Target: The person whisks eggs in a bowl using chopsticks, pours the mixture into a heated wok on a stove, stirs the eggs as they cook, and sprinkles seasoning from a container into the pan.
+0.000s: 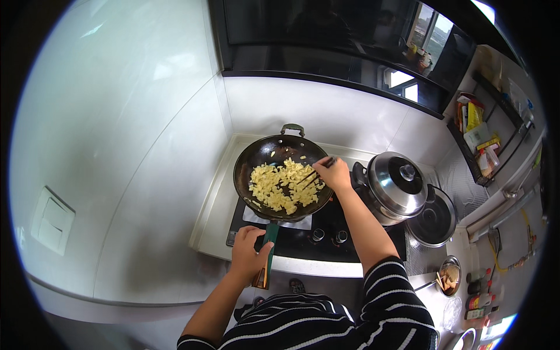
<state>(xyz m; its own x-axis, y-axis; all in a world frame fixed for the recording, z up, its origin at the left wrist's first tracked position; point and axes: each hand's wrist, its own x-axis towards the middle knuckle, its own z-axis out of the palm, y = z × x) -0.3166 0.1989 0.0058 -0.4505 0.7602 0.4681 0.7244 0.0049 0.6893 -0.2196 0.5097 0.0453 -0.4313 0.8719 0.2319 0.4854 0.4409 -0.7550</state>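
Observation:
A dark wok (244,160) sits on the stove, with pale yellow scrambled egg pieces (284,199) spread over its bottom. The green and brown wok handle (261,279) points toward me. My left hand (249,256) is closed at this handle, its thumb lying across the top; part of the grip is hidden. Held in my right hand (333,175) are dark chopsticks (307,180), reaching down from the wok's right side with their tips among the egg.
Right of the wok stand a lidded steel pot (396,184) and a dark pan (438,219). Control knobs (318,235) line the black stove (300,248). A range hood (326,58) hangs above. Farther right are a shelf with packets (475,131), a bowl (450,273) and bottles (479,300).

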